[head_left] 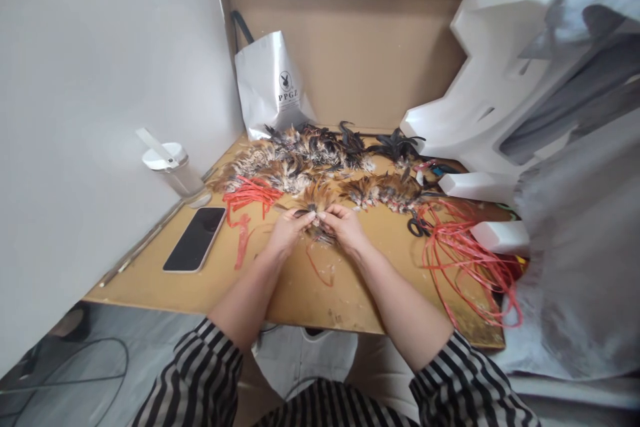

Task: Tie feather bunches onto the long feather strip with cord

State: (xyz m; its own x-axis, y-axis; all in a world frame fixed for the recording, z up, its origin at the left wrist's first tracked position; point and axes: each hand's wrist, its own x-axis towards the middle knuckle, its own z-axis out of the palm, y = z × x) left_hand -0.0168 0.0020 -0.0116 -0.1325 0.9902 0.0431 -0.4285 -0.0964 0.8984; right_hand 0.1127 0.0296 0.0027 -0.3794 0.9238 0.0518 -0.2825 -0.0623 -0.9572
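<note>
Both my hands meet over the middle of the table, pinching a small bunch of brown feathers [319, 195] between them. My left hand [291, 228] has thumb and fingers closed on the bunch from the left. From the right, my right hand [343, 223] grips it the same way, fingertips nearly touching the left ones. Feather tips fan upward and away from me, and the quill ends are partly hidden by my fingers. Just below lies a thin loose red strip [319, 268]. Beyond my hands, rows of feather bunches [285, 170] and another group of brown feather bunches [385, 190] lie on the table.
Red plastic strips [253, 193] lie left; a larger red tangle [465, 260] and black-handled scissors [418, 225] are right. A phone [195, 240] and a lidded cup [173, 170] stand left. Behind are a silver bag [267, 87], cardboard [370, 53] and white foam [500, 73].
</note>
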